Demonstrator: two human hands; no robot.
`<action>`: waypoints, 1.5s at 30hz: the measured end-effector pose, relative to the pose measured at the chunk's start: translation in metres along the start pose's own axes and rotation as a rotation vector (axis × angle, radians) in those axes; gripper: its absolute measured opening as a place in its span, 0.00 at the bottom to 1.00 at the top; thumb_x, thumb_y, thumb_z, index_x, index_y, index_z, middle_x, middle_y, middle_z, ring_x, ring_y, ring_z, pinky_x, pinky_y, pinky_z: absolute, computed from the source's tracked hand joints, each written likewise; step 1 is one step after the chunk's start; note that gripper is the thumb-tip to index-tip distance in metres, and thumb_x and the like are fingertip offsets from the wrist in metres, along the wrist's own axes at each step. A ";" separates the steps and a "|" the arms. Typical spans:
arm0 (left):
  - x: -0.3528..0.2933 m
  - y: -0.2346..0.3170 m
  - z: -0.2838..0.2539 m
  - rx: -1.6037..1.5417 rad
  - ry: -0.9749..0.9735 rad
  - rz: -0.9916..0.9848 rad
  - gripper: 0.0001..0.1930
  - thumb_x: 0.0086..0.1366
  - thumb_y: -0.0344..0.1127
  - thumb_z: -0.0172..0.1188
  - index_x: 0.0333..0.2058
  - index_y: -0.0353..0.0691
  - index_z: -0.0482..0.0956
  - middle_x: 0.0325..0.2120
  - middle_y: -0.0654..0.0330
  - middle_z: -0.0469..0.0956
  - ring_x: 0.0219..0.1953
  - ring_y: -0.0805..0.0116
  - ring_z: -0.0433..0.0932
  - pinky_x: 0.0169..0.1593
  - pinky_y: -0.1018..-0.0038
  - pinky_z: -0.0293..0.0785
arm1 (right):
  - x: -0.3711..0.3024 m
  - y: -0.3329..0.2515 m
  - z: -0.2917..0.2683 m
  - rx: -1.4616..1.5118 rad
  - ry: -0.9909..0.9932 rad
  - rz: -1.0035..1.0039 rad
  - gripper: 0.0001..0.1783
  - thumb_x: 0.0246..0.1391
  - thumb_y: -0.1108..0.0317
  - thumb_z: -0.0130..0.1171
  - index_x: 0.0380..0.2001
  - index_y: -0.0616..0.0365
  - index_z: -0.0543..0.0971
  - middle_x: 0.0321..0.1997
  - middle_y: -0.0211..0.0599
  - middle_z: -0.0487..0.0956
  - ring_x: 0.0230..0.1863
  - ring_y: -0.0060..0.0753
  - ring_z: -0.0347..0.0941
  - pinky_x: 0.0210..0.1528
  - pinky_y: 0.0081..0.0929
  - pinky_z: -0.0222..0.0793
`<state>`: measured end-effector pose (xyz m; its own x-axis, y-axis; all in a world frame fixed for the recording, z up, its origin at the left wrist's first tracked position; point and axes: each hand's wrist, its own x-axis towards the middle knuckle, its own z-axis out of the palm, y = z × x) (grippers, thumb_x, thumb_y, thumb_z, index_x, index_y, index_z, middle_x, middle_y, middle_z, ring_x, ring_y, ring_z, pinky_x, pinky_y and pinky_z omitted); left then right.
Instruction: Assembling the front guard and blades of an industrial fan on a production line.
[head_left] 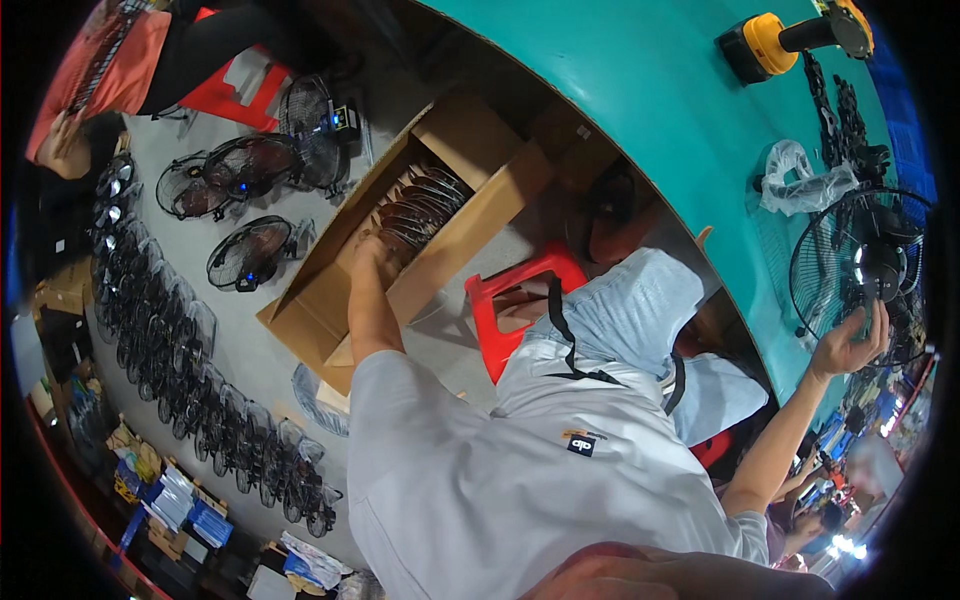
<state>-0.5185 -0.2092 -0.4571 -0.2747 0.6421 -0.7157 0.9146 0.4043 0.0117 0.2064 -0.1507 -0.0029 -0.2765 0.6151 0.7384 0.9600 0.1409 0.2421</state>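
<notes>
My left arm reaches down into a long open cardboard box (465, 250) on the floor. There my left hand (372, 247) is at the near end of a row of dark, glossy fan blades (425, 205); its fingertips are hard to make out. Out to the right, my right hand (852, 343) is raised with its fingers stretched, right beside a black fan (880, 262) with a wire grille, at the edge of the green table (640, 75). Its fingertips reach the fan's lower middle; whether they touch it I cannot tell.
A yellow and black cordless drill (775, 45), a clear plastic bag (805, 180) and black parts (850, 120) lie on the table. Red stools (490, 320) stand near my legs. Several caged fans (250, 165) and a long row of wrapped fans (190, 350) cover the floor. Another person (115, 60) is at upper left.
</notes>
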 end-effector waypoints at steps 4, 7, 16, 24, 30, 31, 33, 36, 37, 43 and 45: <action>0.015 -0.007 0.016 0.028 0.085 0.048 0.23 0.67 0.41 0.49 0.59 0.41 0.75 0.60 0.47 0.73 0.61 0.51 0.73 0.62 0.60 0.70 | -0.008 0.015 -0.014 -0.011 -0.062 0.054 0.14 0.61 0.78 0.59 0.50 0.64 0.78 0.51 0.44 0.79 0.54 0.41 0.75 0.59 0.35 0.70; 0.021 -0.006 0.017 0.041 0.038 0.049 0.24 0.68 0.39 0.49 0.60 0.41 0.72 0.61 0.48 0.72 0.61 0.50 0.73 0.62 0.60 0.70 | -0.012 0.020 -0.021 -0.025 -0.129 0.034 0.13 0.61 0.79 0.59 0.49 0.64 0.78 0.51 0.43 0.80 0.53 0.41 0.76 0.58 0.35 0.71; 0.050 0.006 0.021 0.055 -0.083 -0.008 0.26 0.69 0.35 0.48 0.65 0.39 0.66 0.65 0.48 0.68 0.62 0.48 0.73 0.63 0.58 0.71 | -0.009 0.017 -0.041 -0.082 -0.221 0.015 0.14 0.61 0.80 0.60 0.50 0.66 0.78 0.51 0.45 0.81 0.52 0.41 0.77 0.57 0.34 0.71; 0.061 -0.020 0.047 -0.130 -0.114 -0.247 0.20 0.72 0.35 0.47 0.58 0.34 0.72 0.55 0.44 0.77 0.56 0.47 0.77 0.58 0.57 0.73 | -0.010 0.015 -0.044 -0.073 -0.216 0.062 0.14 0.61 0.80 0.59 0.50 0.64 0.78 0.51 0.44 0.81 0.54 0.41 0.77 0.56 0.34 0.72; 0.041 -0.021 0.054 -0.505 0.094 -0.732 0.13 0.69 0.36 0.58 0.45 0.34 0.84 0.46 0.49 0.84 0.51 0.56 0.82 0.49 0.61 0.80 | -0.014 0.014 -0.045 -0.082 -0.231 0.097 0.14 0.62 0.79 0.59 0.51 0.63 0.78 0.52 0.43 0.81 0.54 0.41 0.77 0.56 0.35 0.72; 0.045 -0.024 0.060 -0.508 0.097 -0.716 0.13 0.69 0.36 0.58 0.45 0.34 0.84 0.46 0.49 0.84 0.51 0.56 0.82 0.49 0.61 0.80 | -0.012 0.010 -0.046 -0.071 -0.234 0.094 0.14 0.62 0.79 0.59 0.51 0.63 0.78 0.52 0.43 0.81 0.54 0.41 0.77 0.56 0.35 0.72; 0.055 -0.029 0.071 -0.378 -0.149 -0.543 0.16 0.65 0.40 0.64 0.46 0.37 0.84 0.45 0.55 0.85 0.48 0.63 0.83 0.48 0.64 0.80 | -0.008 0.004 -0.052 -0.094 -0.236 0.105 0.14 0.62 0.78 0.59 0.51 0.62 0.77 0.52 0.43 0.81 0.55 0.42 0.77 0.57 0.35 0.72; 0.083 -0.062 0.100 -0.350 -0.384 -0.295 0.20 0.60 0.45 0.69 0.45 0.38 0.84 0.45 0.59 0.85 0.45 0.66 0.84 0.47 0.66 0.81 | -0.011 0.005 -0.054 -0.074 -0.275 0.169 0.14 0.63 0.78 0.57 0.52 0.62 0.77 0.52 0.43 0.80 0.55 0.43 0.76 0.57 0.36 0.71; 0.074 -0.098 0.146 -0.356 -0.344 -0.355 0.20 0.60 0.45 0.69 0.45 0.38 0.84 0.45 0.59 0.85 0.45 0.66 0.84 0.47 0.66 0.81 | -0.015 0.010 -0.029 -0.006 -0.260 0.183 0.14 0.63 0.78 0.57 0.52 0.62 0.77 0.52 0.43 0.80 0.55 0.43 0.76 0.57 0.36 0.71; 0.053 -0.067 0.099 -0.312 -0.280 -0.551 0.23 0.56 0.51 0.71 0.43 0.39 0.85 0.39 0.55 0.86 0.40 0.63 0.86 0.45 0.66 0.80 | -0.001 0.002 -0.037 -0.014 -0.275 0.090 0.15 0.62 0.80 0.57 0.52 0.62 0.77 0.53 0.44 0.79 0.55 0.44 0.76 0.57 0.37 0.71; 0.015 -0.025 0.051 -0.352 0.101 -0.561 0.16 0.64 0.43 0.57 0.34 0.36 0.86 0.35 0.51 0.86 0.36 0.60 0.86 0.40 0.64 0.81 | -0.006 -0.001 -0.059 -0.067 -0.257 0.142 0.15 0.62 0.80 0.57 0.52 0.62 0.77 0.52 0.44 0.79 0.55 0.45 0.76 0.56 0.37 0.71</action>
<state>-0.5307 -0.2430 -0.5035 -0.7224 0.3239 -0.6109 0.4787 0.8719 -0.1037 0.2045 -0.2001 0.0299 -0.1107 0.8023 0.5865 0.9807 -0.0074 0.1952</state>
